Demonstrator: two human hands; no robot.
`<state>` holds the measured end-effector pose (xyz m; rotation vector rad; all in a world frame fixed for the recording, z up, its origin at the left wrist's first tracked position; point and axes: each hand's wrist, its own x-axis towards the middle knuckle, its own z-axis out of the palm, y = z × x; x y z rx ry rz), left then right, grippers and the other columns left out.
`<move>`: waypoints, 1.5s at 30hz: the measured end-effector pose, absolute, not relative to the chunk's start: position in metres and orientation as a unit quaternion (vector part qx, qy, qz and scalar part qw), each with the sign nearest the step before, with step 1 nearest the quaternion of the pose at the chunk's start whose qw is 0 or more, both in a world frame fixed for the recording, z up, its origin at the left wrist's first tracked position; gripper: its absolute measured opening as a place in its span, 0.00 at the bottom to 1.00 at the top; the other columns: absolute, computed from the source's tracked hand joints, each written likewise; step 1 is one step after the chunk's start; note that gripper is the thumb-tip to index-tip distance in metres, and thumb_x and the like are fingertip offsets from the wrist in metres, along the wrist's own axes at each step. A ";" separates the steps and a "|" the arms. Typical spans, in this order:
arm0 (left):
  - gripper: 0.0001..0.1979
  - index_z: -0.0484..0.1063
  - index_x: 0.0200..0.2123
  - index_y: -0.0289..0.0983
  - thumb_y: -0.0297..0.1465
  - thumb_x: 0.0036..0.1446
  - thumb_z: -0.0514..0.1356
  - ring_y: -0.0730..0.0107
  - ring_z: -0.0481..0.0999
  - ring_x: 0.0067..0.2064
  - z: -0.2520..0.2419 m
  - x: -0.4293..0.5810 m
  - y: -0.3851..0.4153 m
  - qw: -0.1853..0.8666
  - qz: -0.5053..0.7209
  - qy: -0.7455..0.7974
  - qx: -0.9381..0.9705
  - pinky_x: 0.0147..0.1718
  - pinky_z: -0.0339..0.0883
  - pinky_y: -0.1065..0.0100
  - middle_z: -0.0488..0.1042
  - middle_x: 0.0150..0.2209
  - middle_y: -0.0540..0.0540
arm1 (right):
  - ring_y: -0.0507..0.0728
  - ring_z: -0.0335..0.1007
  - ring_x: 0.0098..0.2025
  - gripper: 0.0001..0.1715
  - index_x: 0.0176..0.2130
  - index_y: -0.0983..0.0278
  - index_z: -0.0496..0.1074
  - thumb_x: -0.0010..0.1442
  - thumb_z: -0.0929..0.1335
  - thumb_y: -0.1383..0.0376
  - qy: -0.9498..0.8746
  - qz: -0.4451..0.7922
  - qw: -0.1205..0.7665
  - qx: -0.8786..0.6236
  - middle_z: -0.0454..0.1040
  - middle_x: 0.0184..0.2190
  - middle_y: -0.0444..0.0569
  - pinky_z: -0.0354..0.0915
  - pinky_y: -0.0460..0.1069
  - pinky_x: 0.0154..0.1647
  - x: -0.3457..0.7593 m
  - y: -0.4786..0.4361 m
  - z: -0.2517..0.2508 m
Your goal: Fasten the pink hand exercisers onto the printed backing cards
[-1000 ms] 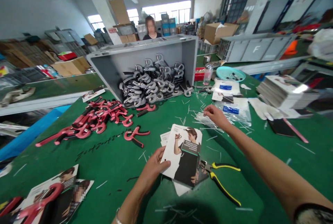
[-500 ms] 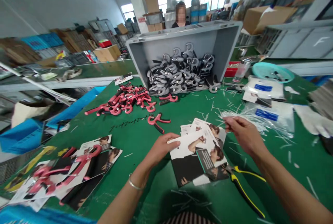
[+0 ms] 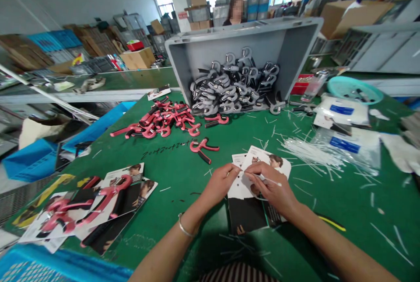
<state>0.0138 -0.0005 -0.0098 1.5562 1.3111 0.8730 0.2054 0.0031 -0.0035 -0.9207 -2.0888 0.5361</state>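
Note:
My right hand (image 3: 271, 186) is closed in a pinch on a thin white cable tie (image 3: 272, 181), which sticks out past its fingers. Fingertip to fingertip with it, my left hand (image 3: 225, 181) is closed too; what it pinches is hidden. Both hands hover over several printed cards (image 3: 246, 216), white and black with a photo of a person, which they partly cover. Beyond my left hand a pink and black hand grip (image 3: 204, 147) lies alone. One yellow handle of the pliers (image 3: 333, 223) shows beside my right forearm, which hides the rest.
A grey crate (image 3: 177, 61) on its side holds grey hand grips (image 3: 229, 89). Left of it lies a pile of pink hand grips (image 3: 164, 118). Loose cable ties (image 3: 311, 153) and plastic bags (image 3: 348, 144) are at right. Carded pink grips (image 3: 105, 199) lie at left. A person (image 3: 236, 8) is behind the crate.
My right hand has moved left from beside the loose ties to meet my left hand, bringing a cable tie. My left hand has left the cards' edge and shifted right.

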 end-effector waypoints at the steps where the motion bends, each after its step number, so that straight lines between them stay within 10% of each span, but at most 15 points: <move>1: 0.14 0.73 0.32 0.35 0.37 0.64 0.52 0.70 0.68 0.34 -0.009 0.015 0.000 0.443 0.354 0.530 0.631 0.35 0.60 0.72 0.72 0.31 0.50 | 0.57 0.71 0.40 0.07 0.42 0.62 0.71 0.68 0.63 0.67 -0.828 0.204 0.388 -0.350 0.75 0.36 0.50 0.66 0.53 0.45 0.205 0.003 -0.004; 9: 0.14 0.75 0.32 0.36 0.36 0.62 0.54 0.71 0.70 0.34 -0.008 0.020 0.011 0.417 0.369 0.537 0.634 0.33 0.61 0.72 0.74 0.30 0.50 | 0.61 0.69 0.49 0.06 0.37 0.60 0.76 0.64 0.68 0.62 -0.810 0.295 0.349 -0.367 0.75 0.45 0.50 0.61 0.57 0.53 0.200 0.028 -0.009; 19: 0.19 0.72 0.40 0.35 0.45 0.58 0.58 0.81 0.60 0.15 -0.003 -0.005 -0.004 0.544 0.431 0.543 0.472 0.14 0.49 0.77 0.71 0.23 0.52 | 0.50 0.59 0.24 0.15 0.35 0.63 0.74 0.58 0.71 0.53 -0.634 0.546 0.334 -0.433 0.66 0.23 0.40 0.53 0.45 0.24 0.207 0.031 -0.015; 25: 0.12 0.69 0.29 0.36 0.36 0.47 0.67 0.74 0.70 0.27 -0.014 0.004 -0.013 0.601 0.430 0.480 0.472 0.29 0.64 0.73 0.71 0.26 0.53 | 0.50 0.62 0.26 0.15 0.35 0.63 0.75 0.58 0.71 0.54 -0.635 0.561 0.323 -0.420 0.69 0.26 0.41 0.57 0.45 0.27 0.201 0.026 -0.012; 45: 0.09 0.77 0.40 0.40 0.28 0.64 0.56 0.65 0.73 0.42 -0.031 -0.028 -0.068 0.346 0.391 0.482 0.703 0.44 0.66 0.66 0.74 0.40 0.44 | 0.53 0.68 0.30 0.16 0.36 0.63 0.77 0.58 0.70 0.52 -0.663 0.578 0.265 -0.394 0.75 0.29 0.45 0.62 0.47 0.30 0.198 0.030 -0.014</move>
